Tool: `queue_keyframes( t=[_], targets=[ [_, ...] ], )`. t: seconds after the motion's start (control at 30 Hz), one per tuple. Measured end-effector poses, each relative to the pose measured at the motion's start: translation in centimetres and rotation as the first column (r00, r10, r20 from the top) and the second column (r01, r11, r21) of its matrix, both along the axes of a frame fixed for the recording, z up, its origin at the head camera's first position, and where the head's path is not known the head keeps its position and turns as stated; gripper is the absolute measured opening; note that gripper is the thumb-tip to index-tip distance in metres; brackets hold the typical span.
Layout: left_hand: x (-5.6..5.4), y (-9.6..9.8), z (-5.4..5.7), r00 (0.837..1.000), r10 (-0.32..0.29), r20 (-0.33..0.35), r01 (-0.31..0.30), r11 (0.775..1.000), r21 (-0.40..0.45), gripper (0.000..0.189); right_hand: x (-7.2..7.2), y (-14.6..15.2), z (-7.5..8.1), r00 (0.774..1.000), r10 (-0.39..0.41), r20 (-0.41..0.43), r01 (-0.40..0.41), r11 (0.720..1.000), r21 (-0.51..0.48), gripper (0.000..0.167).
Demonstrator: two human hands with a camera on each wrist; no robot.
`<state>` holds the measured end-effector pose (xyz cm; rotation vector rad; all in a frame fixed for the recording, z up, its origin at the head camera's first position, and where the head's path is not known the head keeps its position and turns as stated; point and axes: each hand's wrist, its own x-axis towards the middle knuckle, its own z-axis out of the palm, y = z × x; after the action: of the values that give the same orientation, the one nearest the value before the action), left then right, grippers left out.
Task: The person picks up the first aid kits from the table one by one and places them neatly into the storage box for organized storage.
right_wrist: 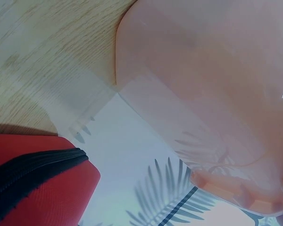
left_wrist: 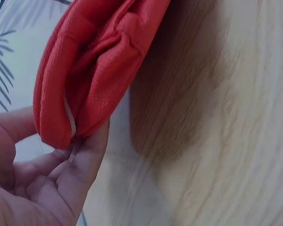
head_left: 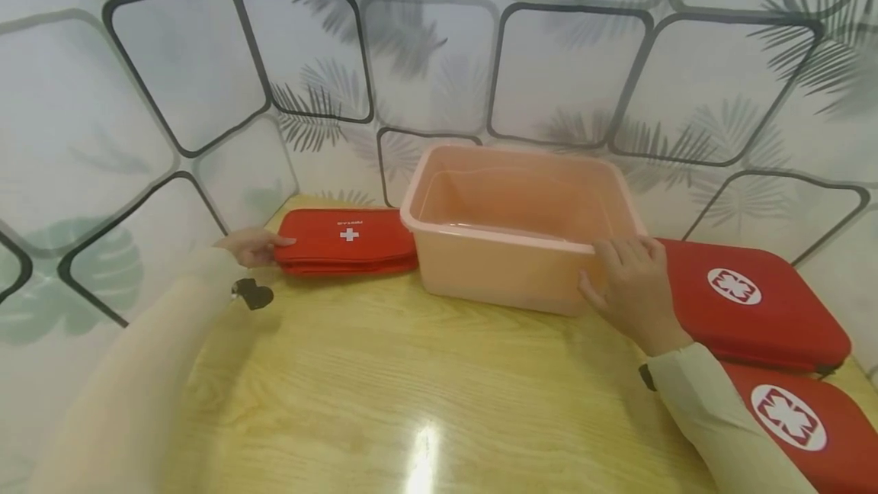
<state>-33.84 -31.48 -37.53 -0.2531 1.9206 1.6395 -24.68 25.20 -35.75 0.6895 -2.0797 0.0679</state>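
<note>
My left hand (head_left: 248, 247) pinches the left end of a flat red first-aid pouch (head_left: 317, 239) with a white cross, thumb on top and fingers beneath. Close up in the left wrist view, the pouch's folded fabric end (left_wrist: 101, 75) sits between thumb and fingers, and its shadow falls on the wood. The pouch's right end meets the peach plastic bin (head_left: 504, 269). My right hand (head_left: 632, 288) grips the bin's front right rim, fingers over the edge and thumb against the outer wall. Inside, the bin's visible part is bare.
Right of the bin lies a red hard-shell first-aid case (head_left: 754, 319) with a white round emblem. A second such case (head_left: 816, 433) is nearer, at the right edge. Behind the wooden table (head_left: 384, 380) stands a patterned wall (head_left: 432, 59) close to the bin.
</note>
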Motion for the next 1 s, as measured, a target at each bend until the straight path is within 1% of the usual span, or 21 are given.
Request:
queue_keyframes(
  t=[0.07,0.13,0.17,0.23,0.27,0.3,0.33,0.37,0.47,0.5,0.53,0.6,0.63,0.7,0.77,0.83,0.87,0.9,0.93,1.0],
  targets=[
    [0.1,0.1,0.0,1.0,0.024,0.005,-0.024,0.999,0.032,0.018,-0.1,0.0,0.0,1.0,0.001,-0.005,-0.001,1.0,-0.001,0.039],
    [0.3,0.1,-0.1,0.999,0.044,0.006,-0.044,0.998,0.048,0.013,-0.1,0.0,0.0,1.0,0.008,-0.015,-0.008,1.0,-0.006,0.039],
    [0.3,0.0,-0.2,0.999,0.047,0.002,-0.047,0.997,0.055,0.015,-0.2,0.0,0.0,1.0,0.011,-0.018,-0.011,1.0,-0.008,0.039],
    [0.4,-0.2,-0.5,0.999,0.05,-0.012,-0.05,0.997,0.067,0.033,-0.2,0.0,0.0,1.0,0.011,-0.016,-0.011,1.0,-0.006,0.039],
    [-0.7,-1.4,-2.0,0.999,0.027,-0.02,-0.024,0.989,0.149,0.037,-0.2,0.0,0.0,1.0,0.011,-0.013,-0.011,1.0,-0.005,0.039],
    [-0.8,-1.6,-2.2,0.999,0.031,-0.024,-0.027,0.986,0.165,0.044,-0.2,0.0,0.0,1.0,0.011,-0.011,-0.011,1.0,-0.004,0.039],
    [-0.7,-1.8,-2.2,0.999,0.037,-0.025,-0.031,0.98,0.197,0.041,-0.2,0.0,0.1,1.0,0.01,-0.009,-0.01,1.0,-0.002,0.039],
    [-0.6,-1.9,-2.2,0.999,0.034,-0.026,-0.027,0.973,0.23,0.035,-0.2,0.0,0.1,1.0,0.006,-0.004,-0.006,1.0,0.001,0.039],
    [-0.1,-2.0,-2.0,0.999,0.036,-0.028,-0.026,0.96,0.279,0.008,-0.2,0.0,0.0,1.0,0.003,-0.002,-0.003,1.0,0.001,0.04],
    [1.3,-1.0,-0.5,0.997,0.071,-0.015,-0.066,0.972,0.226,0.008,-0.2,0.0,0.0,1.0,0.003,-0.003,-0.003,1.0,0.0,0.04],
    [1.6,-0.9,-0.4,0.998,0.067,-0.008,-0.063,0.97,0.235,0.007,-0.2,0.0,0.0,1.0,0.0,-0.001,0.0,1.0,0.0,0.04],
    [2.0,-0.9,-0.3,0.998,0.058,0.022,-0.062,0.964,0.259,0.016,-0.1,0.0,-0.1,1.0,-0.003,0.002,0.003,1.0,-0.001,0.04],
    [2.1,-1.0,-0.3,0.997,0.06,0.047,-0.071,0.955,0.287,0.018,-0.1,0.0,-0.1,1.0,-0.005,0.002,0.005,1.0,0.0,0.04],
    [2.4,-1.1,-0.3,0.993,0.056,0.105,-0.09,0.93,0.355,0.017,-0.1,0.0,-0.1,1.0,-0.007,0.004,0.007,1.0,0.0,0.04],
    [2.6,-1.3,-0.3,0.989,0.031,0.146,-0.089,0.908,0.41,0.014,0.0,0.0,-0.1,1.0,-0.008,0.008,0.008,1.0,-0.001,0.04],
    [2.7,-1.6,-0.3,0.983,-0.004,0.183,-0.079,0.892,0.445,0.015,0.0,0.1,-0.1,1.0,-0.008,0.011,0.008,1.0,-0.003,0.04],
    [2.8,-1.6,-0.2,0.981,-0.021,0.194,-0.07,0.891,0.448,0.013,0.0,0.1,-0.1,1.0,-0.007,0.013,0.007,1.0,-0.004,0.04],
    [2.8,-1.7,-0.3,0.981,-0.036,0.192,-0.054,0.895,0.442,0.012,0.0,0.1,-0.1,1.0,-0.007,0.014,0.007,1.0,-0.003,0.04],
    [2.9,-1.7,-0.3,0.981,-0.055,0.185,-0.03,0.902,0.43,0.016,0.0,0.1,-0.1,1.0,-0.004,0.012,0.004,1.0,-0.005,0.04],
    [3.1,-1.7,-0.3,0.983,-0.082,0.163,0.009,0.915,0.404,0.039,-0.1,0.0,-0.1,1.0,-0.001,0.002,0.001,1.0,-0.006,0.039]
  ],
)
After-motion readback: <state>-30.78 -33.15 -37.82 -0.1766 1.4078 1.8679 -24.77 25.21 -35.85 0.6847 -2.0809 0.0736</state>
